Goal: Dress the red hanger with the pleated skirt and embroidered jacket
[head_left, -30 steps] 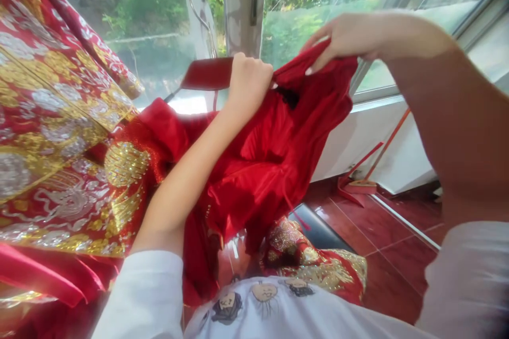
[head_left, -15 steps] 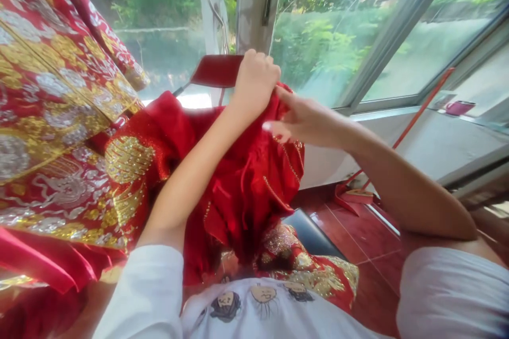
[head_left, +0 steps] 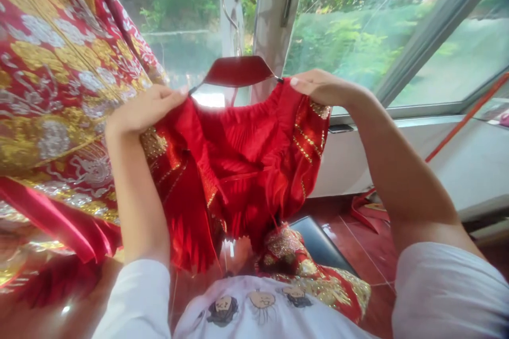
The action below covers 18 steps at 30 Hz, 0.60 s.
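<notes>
A red blouse (head_left: pixel 246 127) with gold beaded trim and gathered fabric hangs on a wire hanger (head_left: pixel 235 26) that has a dark red top piece (head_left: pixel 239 71). My left hand (head_left: pixel 149 108) grips the blouse's left shoulder, thumb on top and pointing inward. At the opposite shoulder my right hand (head_left: pixel 320 86) is closed on the cloth, its other fingers partly hidden behind. The shoulders are spread apart, so the neckline and inner folds show. Lower down, a red and gold embroidered cloth (head_left: pixel 322 286) lies across a black seat (head_left: pixel 318 241).
Large red, gold and silver embroidered garments (head_left: pixel 51 74) hang close on the left. Ahead is a window with a white frame (head_left: pixel 274 16). To the right, an orange-red pole (head_left: pixel 465 119) leans near the sill, and a red dustpan-like object (head_left: pixel 368 212) sits on the tiled floor (head_left: pixel 358 246).
My left hand has moved from the right shoulder to the left one. My right hand has taken hold of the right shoulder, and the blouse is now spread over both hanger ends.
</notes>
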Motion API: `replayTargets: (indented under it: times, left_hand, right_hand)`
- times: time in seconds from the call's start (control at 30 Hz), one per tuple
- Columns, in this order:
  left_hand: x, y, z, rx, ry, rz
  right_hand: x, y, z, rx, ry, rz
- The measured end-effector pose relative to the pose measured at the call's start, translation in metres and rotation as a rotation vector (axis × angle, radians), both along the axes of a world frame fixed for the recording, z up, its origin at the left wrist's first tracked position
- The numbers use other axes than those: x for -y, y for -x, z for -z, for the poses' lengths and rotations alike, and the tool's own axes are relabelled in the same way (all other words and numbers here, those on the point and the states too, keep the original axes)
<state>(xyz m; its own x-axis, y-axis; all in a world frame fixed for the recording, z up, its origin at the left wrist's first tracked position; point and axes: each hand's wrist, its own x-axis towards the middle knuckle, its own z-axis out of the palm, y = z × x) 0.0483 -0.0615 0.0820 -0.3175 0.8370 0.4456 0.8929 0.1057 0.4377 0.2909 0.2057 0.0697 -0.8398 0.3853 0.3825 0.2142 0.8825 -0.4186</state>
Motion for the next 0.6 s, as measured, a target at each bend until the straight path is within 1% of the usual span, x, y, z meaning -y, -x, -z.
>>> replayTargets:
  times: [0.03,0.1,0.23,0.33,0.4,0.47,0.57,0.6]
  left_hand:
    - [0.0,0.002,0.002,0.041,0.013,0.021]
    - [0.0,0.002,0.005,0.034,0.017,0.011]
    - [-0.001,-0.001,0.01,-0.078,-0.19,-0.095]
    - [-0.004,0.0,0.017,-0.089,-0.42,-0.257]
    - [-0.007,-0.001,0.021,-0.11,-0.527,-0.345]
    - [-0.01,-0.004,0.024,-0.172,-0.516,-0.341]
    - [-0.014,-0.013,0.026,-0.272,-0.396,-0.267]
    - [-0.015,-0.017,0.027,-0.302,-0.358,-0.261]
  right_hand:
    - [0.003,-0.001,0.002,-0.048,0.001,0.02]
    - [0.01,-0.004,0.007,-0.162,-0.029,0.04]
    - [0.014,-0.005,0.018,-0.329,-0.123,0.084]
    - [0.014,-0.003,0.024,-0.495,-0.111,0.158]
    - [0.017,-0.002,0.028,-0.596,-0.137,0.229]
    - [0.024,-0.003,0.031,-0.598,-0.225,0.278]
    - [0.038,-0.006,0.034,-0.476,-0.372,0.269]
    - [0.042,-0.007,0.033,-0.428,-0.419,0.269]
